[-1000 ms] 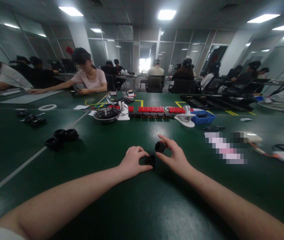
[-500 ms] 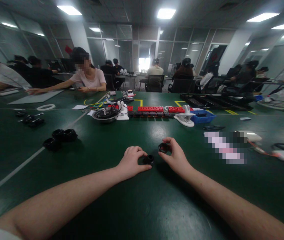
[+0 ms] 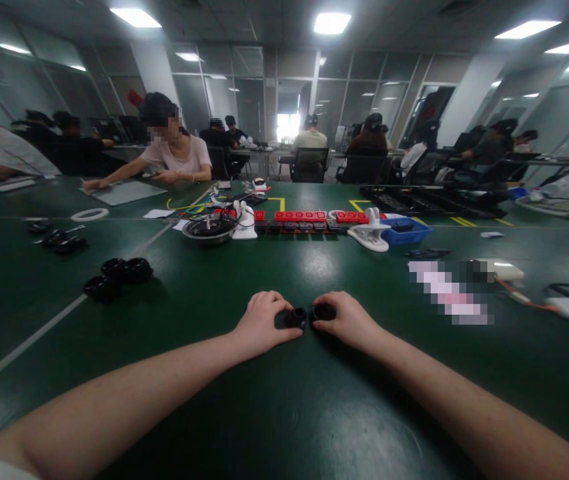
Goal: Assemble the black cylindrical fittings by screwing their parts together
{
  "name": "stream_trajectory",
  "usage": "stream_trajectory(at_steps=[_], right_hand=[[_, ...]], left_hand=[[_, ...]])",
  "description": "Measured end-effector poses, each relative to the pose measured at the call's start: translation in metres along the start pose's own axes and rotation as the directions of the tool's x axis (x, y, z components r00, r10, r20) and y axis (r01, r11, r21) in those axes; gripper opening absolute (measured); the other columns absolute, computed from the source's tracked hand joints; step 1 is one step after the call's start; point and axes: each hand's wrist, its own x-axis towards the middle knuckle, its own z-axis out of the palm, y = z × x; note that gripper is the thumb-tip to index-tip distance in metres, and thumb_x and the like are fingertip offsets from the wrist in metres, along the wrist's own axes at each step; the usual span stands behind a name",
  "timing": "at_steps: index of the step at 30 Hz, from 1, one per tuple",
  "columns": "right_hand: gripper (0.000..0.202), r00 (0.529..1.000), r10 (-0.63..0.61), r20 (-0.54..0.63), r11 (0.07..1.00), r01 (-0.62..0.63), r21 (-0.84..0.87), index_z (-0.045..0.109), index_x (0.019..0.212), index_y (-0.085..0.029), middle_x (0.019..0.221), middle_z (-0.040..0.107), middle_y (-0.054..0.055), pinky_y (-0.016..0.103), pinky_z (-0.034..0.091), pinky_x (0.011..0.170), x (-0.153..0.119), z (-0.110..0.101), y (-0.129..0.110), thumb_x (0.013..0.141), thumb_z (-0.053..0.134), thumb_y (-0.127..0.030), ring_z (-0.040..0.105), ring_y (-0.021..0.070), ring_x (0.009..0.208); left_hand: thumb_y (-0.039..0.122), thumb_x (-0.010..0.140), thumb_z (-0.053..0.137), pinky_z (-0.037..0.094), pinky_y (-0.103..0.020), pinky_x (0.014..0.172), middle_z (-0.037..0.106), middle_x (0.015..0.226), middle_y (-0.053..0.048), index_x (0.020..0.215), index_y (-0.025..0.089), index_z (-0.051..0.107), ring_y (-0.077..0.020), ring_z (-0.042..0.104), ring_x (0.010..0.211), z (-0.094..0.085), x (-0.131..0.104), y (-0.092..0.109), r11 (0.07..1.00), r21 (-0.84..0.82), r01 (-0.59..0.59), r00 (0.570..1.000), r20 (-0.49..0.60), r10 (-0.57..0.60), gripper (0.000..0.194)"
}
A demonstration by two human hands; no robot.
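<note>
My left hand [image 3: 264,323] is closed around a small black cylindrical part [image 3: 298,316] with a round hole in its top, standing on the green table [image 3: 244,407]. Close beside it on the right, my right hand [image 3: 347,317] pinches a black ring-shaped part [image 3: 322,311] between thumb and fingers, low at the tabletop. A narrow gap separates the two parts. Fingers cover some of each part, so their exact kind cannot be made out.
Glossy black round parts [image 3: 137,270] lie to the left. Ahead are a metal bowl [image 3: 209,230] with cables, red socket strips [image 3: 300,217], a white clamp stand [image 3: 371,233] and a blue tray [image 3: 407,231]. A white device [image 3: 507,270] lies right. A person [image 3: 174,150] sits across the table.
My right hand has lowered the ring-shaped part toward the table, bringing it level with the cylindrical part. The left hand has hardly moved. The person opposite has pulled a grey sheet toward the right.
</note>
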Motion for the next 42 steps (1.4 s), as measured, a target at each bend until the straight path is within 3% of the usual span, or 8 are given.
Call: stream_trajectory(at_steps=[7, 14, 28, 33, 42], right_hand=[[0.028, 0.998, -0.052, 0.03, 0.998, 0.053, -0.041, 0.061, 0.086, -0.02, 0.081, 0.061, 0.003, 0.031, 0.042, 0.071, 0.0, -0.001, -0.002, 0.058, 0.065, -0.025, 0.054, 0.0186, 0.081], [0.027, 0.998, -0.066, 0.025, 0.996, 0.067, -0.063, 0.061, 0.086, -0.021, 0.081, 0.061, 0.003, 0.03, 0.042, 0.07, -0.001, -0.001, -0.003, 0.06, 0.064, -0.024, 0.054, 0.0183, 0.08], [0.03, 0.997, -0.078, 0.012, 0.989, 0.079, -0.124, 0.06, 0.09, -0.02, 0.085, 0.06, 0.004, 0.03, 0.04, 0.072, -0.002, 0.002, -0.003, 0.062, 0.064, -0.029, 0.053, 0.0188, 0.083], [0.03, 0.998, -0.049, 0.042, 0.989, 0.054, -0.135, 0.06, 0.091, -0.019, 0.086, 0.059, 0.004, 0.028, 0.039, 0.075, -0.002, 0.001, -0.005, 0.063, 0.063, -0.03, 0.052, 0.0178, 0.085], [0.031, 0.998, -0.04, 0.057, 0.988, 0.048, -0.145, 0.059, 0.092, -0.019, 0.088, 0.059, 0.005, 0.027, 0.038, 0.075, -0.004, -0.001, -0.005, 0.065, 0.062, -0.032, 0.051, 0.018, 0.086]], left_hand=[[0.054, 0.061, 0.059, 0.034, -0.038, 0.082, 0.047, 0.096, -0.003, 0.096, 0.024, 0.055, -0.0222, 0.041, 0.094, 0.0, 0.0, 0.0, 1.0, -0.024, 0.014, 1.0, -0.01, -0.014, 0.047], [0.053, 0.061, 0.06, 0.035, -0.036, 0.081, 0.047, 0.092, -0.003, 0.091, 0.025, 0.06, -0.0211, 0.042, 0.091, 0.0, -0.001, 0.001, 1.0, -0.02, 0.003, 0.999, -0.049, -0.004, 0.04], [0.059, 0.063, 0.054, 0.037, -0.036, 0.073, 0.048, 0.083, -0.003, 0.088, 0.022, 0.06, -0.0216, 0.044, 0.084, -0.002, 0.006, -0.002, 0.985, 0.102, 0.137, 0.983, -0.138, -0.123, 0.044], [0.06, 0.062, 0.053, 0.037, -0.035, 0.073, 0.05, 0.085, -0.004, 0.088, 0.023, 0.06, -0.0227, 0.046, 0.087, -0.009, 0.012, -0.019, 0.951, 0.149, 0.271, 0.954, -0.171, -0.245, 0.046], [0.062, 0.061, 0.05, 0.04, -0.034, 0.071, 0.055, 0.093, -0.007, 0.094, 0.025, 0.06, -0.026, 0.05, 0.092, -0.033, 0.015, -0.067, 0.845, 0.172, 0.507, 0.856, -0.215, -0.47, 0.051]])
